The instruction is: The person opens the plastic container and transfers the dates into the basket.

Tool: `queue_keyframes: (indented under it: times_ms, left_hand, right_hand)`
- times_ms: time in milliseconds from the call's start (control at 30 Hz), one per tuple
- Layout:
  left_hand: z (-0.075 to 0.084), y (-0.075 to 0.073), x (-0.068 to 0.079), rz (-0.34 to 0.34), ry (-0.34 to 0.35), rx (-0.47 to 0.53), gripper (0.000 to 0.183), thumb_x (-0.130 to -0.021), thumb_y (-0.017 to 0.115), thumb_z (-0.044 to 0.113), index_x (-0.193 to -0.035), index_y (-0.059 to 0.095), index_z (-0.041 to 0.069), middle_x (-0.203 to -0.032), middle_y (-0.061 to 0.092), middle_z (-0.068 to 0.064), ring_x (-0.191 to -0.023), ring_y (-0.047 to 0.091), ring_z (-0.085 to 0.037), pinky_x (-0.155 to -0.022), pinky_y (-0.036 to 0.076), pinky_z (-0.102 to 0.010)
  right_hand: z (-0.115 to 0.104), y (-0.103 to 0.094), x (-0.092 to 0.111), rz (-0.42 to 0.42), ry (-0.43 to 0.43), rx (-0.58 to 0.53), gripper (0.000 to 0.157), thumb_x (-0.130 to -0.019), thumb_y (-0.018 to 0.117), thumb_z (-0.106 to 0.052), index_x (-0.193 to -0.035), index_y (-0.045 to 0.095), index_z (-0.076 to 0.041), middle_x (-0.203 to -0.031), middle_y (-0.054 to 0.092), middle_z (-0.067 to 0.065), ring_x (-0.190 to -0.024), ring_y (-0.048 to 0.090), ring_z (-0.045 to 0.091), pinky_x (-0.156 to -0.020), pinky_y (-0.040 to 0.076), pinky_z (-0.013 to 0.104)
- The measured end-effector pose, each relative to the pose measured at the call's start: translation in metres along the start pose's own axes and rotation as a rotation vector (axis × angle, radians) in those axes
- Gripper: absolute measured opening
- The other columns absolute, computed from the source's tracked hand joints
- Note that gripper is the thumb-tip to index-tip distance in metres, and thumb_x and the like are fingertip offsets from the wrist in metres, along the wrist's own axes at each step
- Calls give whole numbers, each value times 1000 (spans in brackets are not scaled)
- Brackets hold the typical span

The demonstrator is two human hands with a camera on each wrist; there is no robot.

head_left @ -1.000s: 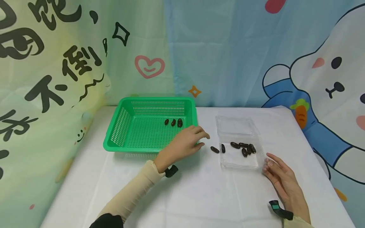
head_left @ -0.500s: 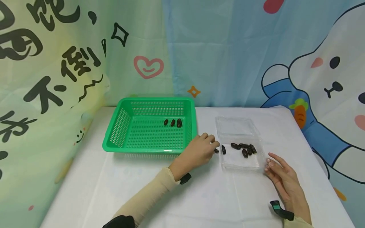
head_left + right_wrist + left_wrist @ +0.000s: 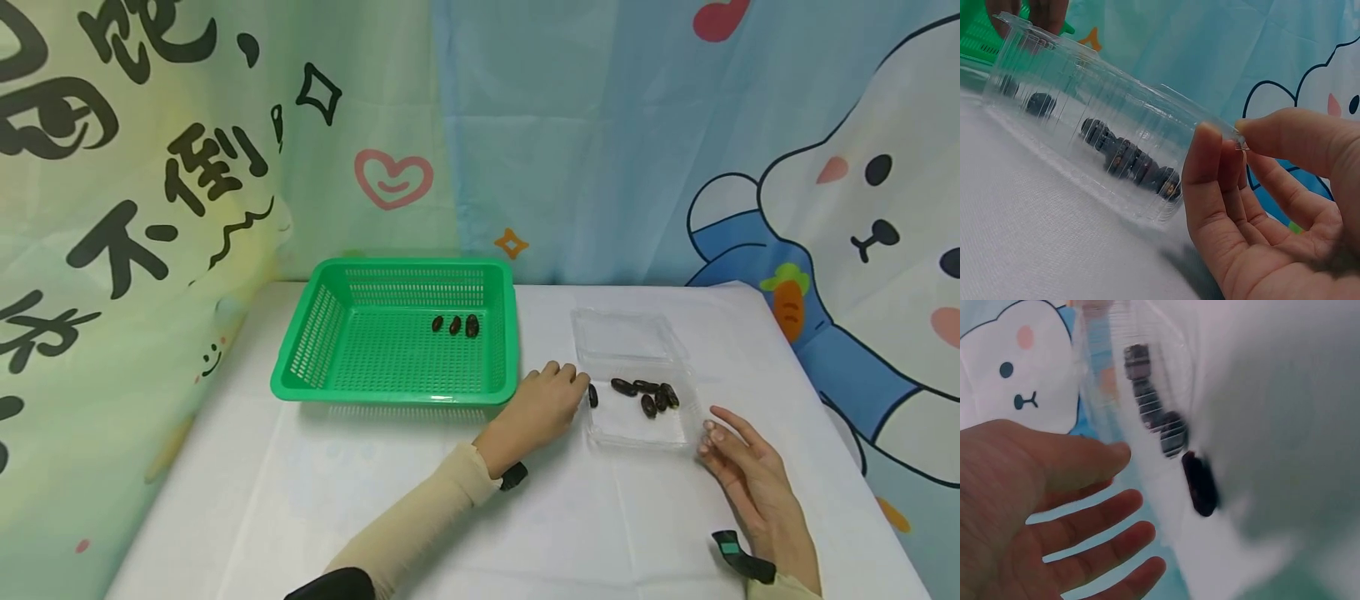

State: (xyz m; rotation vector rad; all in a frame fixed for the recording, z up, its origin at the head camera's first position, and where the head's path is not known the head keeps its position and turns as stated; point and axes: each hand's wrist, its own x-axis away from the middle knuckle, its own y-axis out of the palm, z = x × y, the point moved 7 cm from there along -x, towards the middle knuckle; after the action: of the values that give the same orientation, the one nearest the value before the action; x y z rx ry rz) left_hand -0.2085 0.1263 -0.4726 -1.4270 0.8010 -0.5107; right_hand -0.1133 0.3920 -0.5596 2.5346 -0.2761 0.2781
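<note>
At the left side of a clear plastic box (image 3: 630,429), my left hand (image 3: 540,407) is palm down; its fingertips and what lies under them are hidden in the head view. The left wrist view shows that hand (image 3: 1035,512) with fingers relaxed and the thumb apart. Near them, a dark oval date (image 3: 1200,484) lies on the white cloth outside the box, untouched there. Several more dates (image 3: 622,387) lie inside the box. My right hand (image 3: 757,483) pinches the box's right rim; the thumb and a finger meet there in the right wrist view.
A green perforated basket (image 3: 390,398) stands left of the box, with 3 dates (image 3: 455,325) on its floor. The box's clear lid (image 3: 630,333) is folded back behind it. A white cloth (image 3: 480,542) covers the table, and a printed curtain (image 3: 562,167) hangs behind.
My left hand has moved right from beside the basket to the box's left edge, covering the loose date in the head view. My right hand has stayed at the box.
</note>
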Motion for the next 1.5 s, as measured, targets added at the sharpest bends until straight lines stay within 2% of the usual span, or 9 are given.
queue_keyframes:
  times_ms: [233,400,500,667,900,1067,1300,1400,1500]
  left_hand:
    - [-7,19,-5,-60,-101,160,27,-105,61,19,-131,57,14,-117,67,-2,-102,66,-20,-72,57,-31]
    - [-12,29,-8,-97,-136,242,38,-104,64,20,-139,53,14,-125,67,-4,-107,66,-23,-75,57,-32]
    - [-14,33,-9,-97,-130,246,32,-103,65,19,-133,57,13,-120,67,-5,-103,65,-24,-73,56,-32]
    - [-15,36,-7,-66,-98,178,15,-102,66,20,-116,66,14,-107,67,-3,-94,63,-22,-64,51,-28]
    - [-17,40,-8,-62,-86,132,10,-100,70,23,-109,69,17,-104,68,-2,-92,62,-21,-62,47,-26]
    - [-18,41,-6,-30,-80,154,7,-99,72,21,-103,69,16,-98,68,-2,-87,62,-21,-63,47,-26]
    - [-14,36,4,56,-38,170,4,-100,68,16,-100,68,12,-93,69,-2,-81,63,-20,-69,49,-25]
    - [-13,33,11,52,-21,204,5,-102,66,17,-103,69,13,-95,69,0,-83,64,-19,-76,50,-25]
    - [-13,30,17,34,-25,285,8,-102,68,18,-108,71,13,-100,70,0,-88,65,-17,-81,51,-24]
  right_hand:
    - [0,-1,0,1,3,-16,45,-104,56,5,-140,64,-20,-113,73,-2,-95,70,10,-85,62,25]
    - [-1,-3,0,12,10,-25,46,-104,56,4,-141,63,-21,-110,75,-2,-93,70,10,-84,62,25]
    - [-1,-4,0,26,15,-18,46,-104,57,3,-142,63,-22,-110,75,-3,-92,70,10,-84,62,25]
    - [-1,-2,-2,22,17,-20,46,-104,57,4,-141,64,-22,-111,74,-3,-93,70,9,-84,62,25]
    - [-2,-1,-4,15,12,-14,44,-104,57,3,-139,65,-23,-114,73,-3,-95,69,9,-86,62,24]
    - [0,-2,-4,26,20,10,43,-104,58,2,-139,65,-23,-111,73,-4,-93,69,9,-85,62,24]
    - [2,-3,-4,27,24,14,44,-104,57,2,-139,64,-24,-112,71,-4,-94,68,9,-85,61,24]
    - [2,-3,-4,30,21,16,43,-104,58,2,-139,64,-23,-112,72,-4,-95,68,8,-85,61,24]
    - [2,-2,-4,22,12,14,44,-104,58,2,-141,63,-22,-112,72,-4,-95,68,8,-85,61,24]
